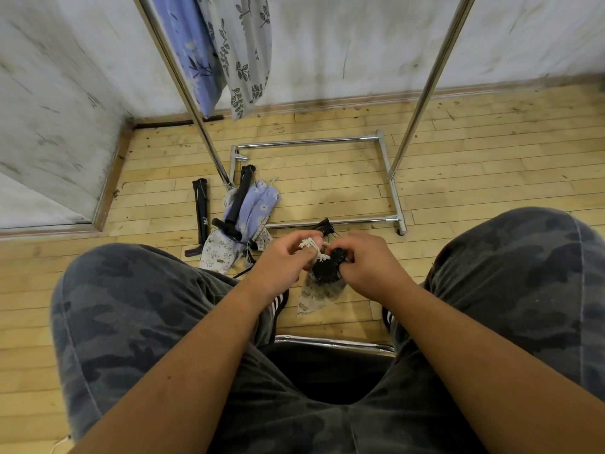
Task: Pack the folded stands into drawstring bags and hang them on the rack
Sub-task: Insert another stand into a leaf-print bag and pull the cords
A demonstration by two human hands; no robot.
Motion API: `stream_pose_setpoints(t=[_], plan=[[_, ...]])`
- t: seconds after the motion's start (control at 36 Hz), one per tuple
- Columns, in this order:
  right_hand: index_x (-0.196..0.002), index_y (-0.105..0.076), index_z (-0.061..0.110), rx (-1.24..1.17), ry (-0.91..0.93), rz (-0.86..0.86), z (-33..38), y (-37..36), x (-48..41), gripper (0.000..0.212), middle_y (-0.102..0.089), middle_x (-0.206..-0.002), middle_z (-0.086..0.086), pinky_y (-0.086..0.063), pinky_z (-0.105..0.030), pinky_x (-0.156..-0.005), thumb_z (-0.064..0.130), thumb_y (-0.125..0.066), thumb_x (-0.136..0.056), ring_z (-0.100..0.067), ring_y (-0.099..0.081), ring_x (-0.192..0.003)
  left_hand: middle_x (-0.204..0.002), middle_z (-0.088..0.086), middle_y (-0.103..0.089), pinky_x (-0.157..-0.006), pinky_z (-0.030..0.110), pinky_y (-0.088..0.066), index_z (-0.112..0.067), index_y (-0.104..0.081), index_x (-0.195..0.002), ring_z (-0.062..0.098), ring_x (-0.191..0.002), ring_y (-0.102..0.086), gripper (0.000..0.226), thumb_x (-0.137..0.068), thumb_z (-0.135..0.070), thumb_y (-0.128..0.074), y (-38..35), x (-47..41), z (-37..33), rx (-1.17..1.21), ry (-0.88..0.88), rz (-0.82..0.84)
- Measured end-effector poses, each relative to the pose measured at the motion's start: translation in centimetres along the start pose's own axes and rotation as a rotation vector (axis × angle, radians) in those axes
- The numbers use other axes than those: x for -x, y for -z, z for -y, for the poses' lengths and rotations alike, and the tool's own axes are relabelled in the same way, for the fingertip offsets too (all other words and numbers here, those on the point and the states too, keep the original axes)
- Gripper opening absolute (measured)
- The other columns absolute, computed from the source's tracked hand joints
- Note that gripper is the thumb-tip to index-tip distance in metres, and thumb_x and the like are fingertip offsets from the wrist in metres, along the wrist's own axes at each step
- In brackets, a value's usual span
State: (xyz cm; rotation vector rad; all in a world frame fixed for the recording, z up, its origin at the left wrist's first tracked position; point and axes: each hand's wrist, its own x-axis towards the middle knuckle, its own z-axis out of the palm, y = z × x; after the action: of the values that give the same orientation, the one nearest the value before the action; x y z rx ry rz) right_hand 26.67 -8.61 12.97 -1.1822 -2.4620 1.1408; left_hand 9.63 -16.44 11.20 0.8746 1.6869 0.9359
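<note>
Item in hand: one pale printed drawstring bag (pixel 319 294), held between the knees of a seated person, its closed end hanging down toward the wooden floor (pixel 458 158). A black folded stand (pixel 327 268) sits in it, its dark head showing at the bag's mouth. Left hand (pixel 281 257): fingers curled, pinching the white drawstring (pixel 312 247), which loops over one finger. Right hand (pixel 370 260): fingers curled round the head of the stand at the mouth of the bag. The two hands are close together, almost touching. Rack (pixel 432 70): chrome, two slanting uprights rising out of view, with a rectangular base rail (pixel 307 141) on the floor ahead. Hung on the rack, upper left: one blue floral bag (pixel 196 50) and, just beside it, one grey leaf-print bag (pixel 242 50). On the floor by the left upright: a loose heap holding a lilac flowered bag (pixel 258 204) and a white animal-print bag (pixel 217 250), with a second black stand (pixel 240 194) lying across them; a third black stand (pixel 200 211) lies on the bare boards just left of the heap. A small dark object (pixel 325 226) lies by the near base rail, beyond the hands; what it is cannot be told. Also in view: camouflage trousers (pixel 131 306), a striped shoe (pixel 278 303), and the chrome front edge of the seat (pixel 334 342).
</note>
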Motion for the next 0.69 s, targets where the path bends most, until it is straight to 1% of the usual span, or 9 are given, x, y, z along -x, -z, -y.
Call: stream_pose_setpoints(t=[0.06,0.11,0.22,0.31,0.36,0.5,0.58,0.64,0.69], plan=[[-0.104,-0.08,0.016,0.001,0.003,0.011,-0.04,-0.07,-0.01,0.034,-0.067,-0.094,-0.006,-0.048,-0.032,-0.078,-0.003,-0.064,-0.082,-0.019,-0.056,-0.085,-0.101,0.002,-0.074,-0.063,0.021,-0.049,-0.035,-0.073,-0.12,0.008,-0.075,-0.06,0.024,-0.102,-0.044,-0.06,0.09,-0.16,0.39,-0.033,-0.006,-0.014],[-0.104,-0.08,0.016,-0.007,0.004,0.009,-0.08,-0.09,-0.05,0.033,-0.068,-0.095,-0.007,-0.05,-0.034,-0.079,-0.003,-0.064,-0.082,-0.021,-0.057,-0.086,-0.106,-0.006,-0.075,-0.069,0.019,-0.05,-0.035,-0.073,-0.121,0.004,-0.082,-0.066,0.024,-0.102,-0.042,-0.06,0.11,-0.29,0.66,-0.07,-0.017,-0.028],[-0.102,-0.08,0.018,0.003,-0.011,0.037,0.02,-0.01,-0.05,0.031,-0.065,-0.093,-0.004,-0.051,-0.036,-0.078,-0.001,-0.063,-0.083,-0.017,-0.055,-0.084,-0.113,-0.014,-0.073,-0.09,0.025,-0.057,-0.031,-0.069,-0.129,0.001,-0.101,-0.069,0.031,-0.099,-0.026,-0.067,0.37,-0.69,0.96,-0.19,-0.051,-0.063],[-0.103,-0.079,0.018,0.024,-0.019,0.052,0.09,0.08,-0.05,0.032,-0.064,-0.095,-0.003,-0.047,-0.03,-0.077,-0.002,-0.063,-0.084,-0.017,-0.054,-0.086,-0.113,-0.011,-0.073,-0.083,0.009,-0.052,-0.024,-0.069,-0.132,-0.001,-0.097,-0.066,0.036,-0.097,-0.014,-0.067,0.37,-0.7,1.11,-0.36,-0.12,-0.082],[-0.103,-0.079,0.018,0.033,-0.02,0.066,0.17,0.2,-0.05,0.032,-0.062,-0.095,-0.001,-0.046,-0.028,-0.077,-0.002,-0.063,-0.085,-0.016,-0.053,-0.086,-0.11,-0.008,-0.074,-0.08,0.003,-0.046,-0.021,-0.072,-0.126,0.002,-0.094,-0.065,0.031,-0.096,-0.014,-0.068,0.19,-0.59,1.1,-0.477,-0.184,-0.123],[-0.105,-0.079,0.017,0.041,-0.037,0.069,0.37,0.28,0.0,0.031,-0.063,-0.098,-0.003,-0.052,-0.034,-0.082,-0.002,-0.062,-0.086,-0.019,-0.056,-0.089,-0.093,-0.016,-0.062,-0.075,0.018,-0.047,-0.023,-0.075,-0.104,0.006,-0.084,-0.06,0.009,-0.095,-0.025,-0.071,0.0,-0.39,0.93,-0.611,-0.299,-0.203],[-0.106,-0.078,0.017,0.036,-0.055,0.058,0.08,0.13,-0.04,0.034,-0.06,-0.093,0.003,-0.044,-0.022,-0.072,-0.004,-0.062,-0.085,-0.007,-0.049,-0.079,-0.104,-0.013,-0.052,-0.079,0.011,-0.04,-0.024,-0.073,-0.102,0.003,-0.091,-0.054,0.009,-0.096,-0.03,-0.07,0.02,-0.65,1.11,-0.58,-0.289,-0.162],[-0.106,-0.077,0.017,0.031,-0.073,0.057,-0.1,0.1,-0.06,0.036,-0.055,-0.088,0.009,-0.036,-0.012,-0.066,-0.006,-0.061,-0.084,-0.002,-0.045,-0.075,-0.109,-0.012,-0.053,-0.084,0.012,-0.042,-0.024,-0.072,-0.101,0.004,-0.097,-0.055,0.009,-0.097,-0.031,-0.069,0.02,-0.72,1.15,-0.542,-0.281,-0.115],[-0.106,-0.076,0.018,0.009,-0.102,0.047,-0.25,0.06,-0.06,0.037,-0.05,-0.08,0.012,-0.034,-0.012,-0.062,-0.008,-0.061,-0.084,-0.002,-0.044,-0.071,-0.105,-0.012,-0.058,-0.081,0.013,-0.044,-0.024,-0.071,-0.1,0.002,-0.094,-0.057,0.009,-0.099,-0.032,-0.066,-0.03,-0.52,0.92,-0.478,-0.243,-0.061]])
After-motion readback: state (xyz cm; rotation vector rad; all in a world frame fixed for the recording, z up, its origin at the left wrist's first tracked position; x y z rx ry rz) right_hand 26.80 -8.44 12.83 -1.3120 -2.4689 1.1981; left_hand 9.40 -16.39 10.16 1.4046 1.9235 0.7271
